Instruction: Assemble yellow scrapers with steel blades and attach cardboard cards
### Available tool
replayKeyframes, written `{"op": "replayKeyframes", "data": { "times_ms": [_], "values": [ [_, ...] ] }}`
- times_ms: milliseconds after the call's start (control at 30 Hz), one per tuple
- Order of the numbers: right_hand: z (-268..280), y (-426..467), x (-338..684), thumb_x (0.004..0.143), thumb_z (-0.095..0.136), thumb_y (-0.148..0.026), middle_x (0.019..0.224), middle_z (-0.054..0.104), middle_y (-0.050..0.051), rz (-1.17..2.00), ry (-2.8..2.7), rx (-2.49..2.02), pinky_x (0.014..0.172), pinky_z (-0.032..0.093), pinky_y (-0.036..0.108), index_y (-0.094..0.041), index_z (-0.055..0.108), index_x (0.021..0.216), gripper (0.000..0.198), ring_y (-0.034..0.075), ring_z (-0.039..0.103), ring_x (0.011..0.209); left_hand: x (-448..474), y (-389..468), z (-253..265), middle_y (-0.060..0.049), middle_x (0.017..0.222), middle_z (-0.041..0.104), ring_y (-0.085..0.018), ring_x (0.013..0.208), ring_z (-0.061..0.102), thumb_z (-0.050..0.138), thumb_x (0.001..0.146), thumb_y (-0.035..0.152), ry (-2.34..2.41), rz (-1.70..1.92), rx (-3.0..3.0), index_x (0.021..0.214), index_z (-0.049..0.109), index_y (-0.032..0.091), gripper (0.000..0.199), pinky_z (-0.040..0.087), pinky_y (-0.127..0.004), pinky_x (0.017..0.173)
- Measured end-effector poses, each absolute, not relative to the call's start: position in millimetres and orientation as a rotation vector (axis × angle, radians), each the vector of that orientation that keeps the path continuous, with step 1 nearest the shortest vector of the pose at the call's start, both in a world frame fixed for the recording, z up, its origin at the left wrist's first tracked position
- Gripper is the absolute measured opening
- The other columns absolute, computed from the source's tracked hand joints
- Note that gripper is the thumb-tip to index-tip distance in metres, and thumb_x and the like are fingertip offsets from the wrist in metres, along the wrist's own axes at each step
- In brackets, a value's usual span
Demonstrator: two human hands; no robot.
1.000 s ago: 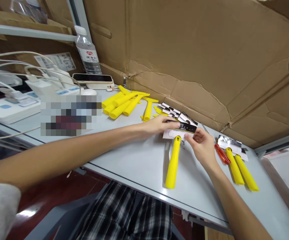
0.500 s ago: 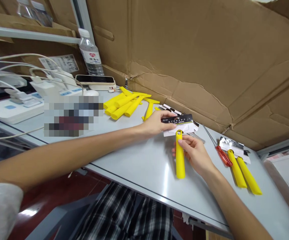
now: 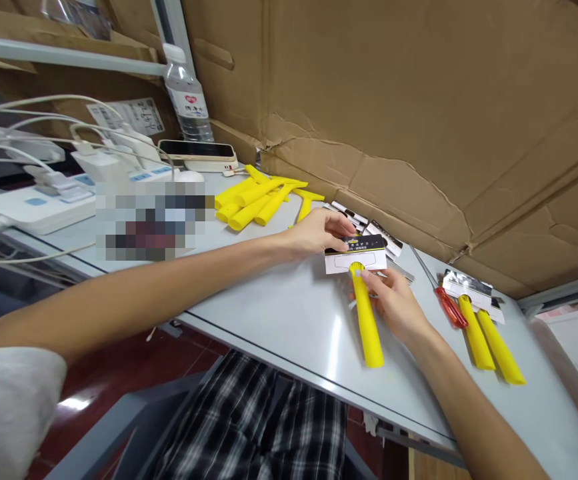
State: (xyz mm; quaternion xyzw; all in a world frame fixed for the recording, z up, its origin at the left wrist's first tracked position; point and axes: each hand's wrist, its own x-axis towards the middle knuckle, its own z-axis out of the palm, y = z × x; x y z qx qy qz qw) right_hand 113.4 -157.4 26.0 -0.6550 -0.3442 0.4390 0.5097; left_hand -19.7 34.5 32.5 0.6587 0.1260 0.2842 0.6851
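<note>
My left hand [image 3: 319,233] pinches the upper left of a black-and-white printed card [image 3: 356,260]. The card covers the head of a yellow scraper [image 3: 370,327], whose neck comes out through the card's lower edge. My right hand [image 3: 399,303] is closed around the scraper's neck just below the card, with the thumb in front and the other fingers partly hidden behind. The handle tilts down to the right above the table. Behind the hands lie more printed cards [image 3: 385,240], partly covered.
Yellow scrapers [image 3: 256,200] are piled at the back. On the right lie two carded scrapers [image 3: 499,350] and a red-handled screwdriver [image 3: 451,308]. A power strip [image 3: 39,208] with cables, a phone [image 3: 196,151] and a water bottle [image 3: 189,100] stand left. Cardboard [image 3: 369,93] walls the back.
The card now sits straighter and lower over the scraper's head. The handle has swung its lower end to the right. My left fingers have shifted toward the card's top edge.
</note>
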Motion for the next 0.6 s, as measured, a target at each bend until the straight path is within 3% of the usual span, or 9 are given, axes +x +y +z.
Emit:
{"op": "replayKeyframes", "data": {
  "times_ms": [200, 333, 433, 500, 600],
  "values": [
    [21, -155, 115, 0.077, 0.078, -0.067, 0.116, 0.07, 0.01, 0.983, -0.819, -1.594, 0.07, 0.061, 0.03, -0.018, 0.06, 0.125, 0.071, 0.017, 0.069, 0.085, -20, 34, 29, -0.007, 0.096, 0.079, -0.019, 0.088, 0.075, 0.083, 0.067, 0.002, 0.2, 0.542, 1.569, 0.086, 0.075, 0.017, 0.025, 0.061, -0.041, 0.09],
    [23, -158, 122, 0.082, 0.07, -0.072, 0.085, 0.068, 0.007, 0.9, -1.071, -1.8, 0.057, 0.048, 0.025, -0.014, 0.065, 0.1, 0.061, 0.013, 0.06, 0.067, -18, 40, 23, -0.009, 0.094, 0.079, -0.02, 0.091, 0.076, 0.081, 0.069, 0.001, 0.208, 0.516, 1.662, 0.094, 0.075, 0.017, 0.03, 0.061, -0.039, 0.085],
    [27, -163, 124, 0.087, 0.066, -0.07, 0.073, 0.063, 0.006, 0.564, -1.388, -2.099, 0.055, 0.035, 0.025, -0.015, 0.062, 0.086, 0.056, 0.011, 0.051, 0.06, -17, 41, 18, -0.01, 0.092, 0.079, -0.022, 0.09, 0.076, 0.078, 0.07, -0.001, 0.22, 0.519, 1.8, 0.099, 0.073, 0.017, 0.034, 0.061, -0.038, 0.081],
    [28, -166, 123, 0.09, 0.063, -0.065, 0.076, 0.065, 0.006, 0.312, -1.497, -2.226, 0.058, 0.031, 0.025, -0.016, 0.061, 0.091, 0.049, 0.013, 0.053, 0.063, -16, 40, 16, -0.009, 0.092, 0.079, -0.021, 0.088, 0.076, 0.074, 0.072, -0.002, 0.208, 0.555, 1.914, 0.097, 0.073, 0.017, 0.032, 0.06, -0.038, 0.082],
    [26, -167, 121, 0.093, 0.062, -0.057, 0.082, 0.068, 0.006, 0.12, -1.559, -2.355, 0.061, 0.027, 0.025, -0.018, 0.06, 0.119, 0.047, 0.016, 0.056, 0.067, -17, 35, 14, -0.006, 0.093, 0.079, -0.02, 0.086, 0.075, 0.071, 0.075, -0.002, 0.19, 0.64, 2.1, 0.098, 0.074, 0.02, 0.032, 0.059, -0.036, 0.083]
  ]
}}
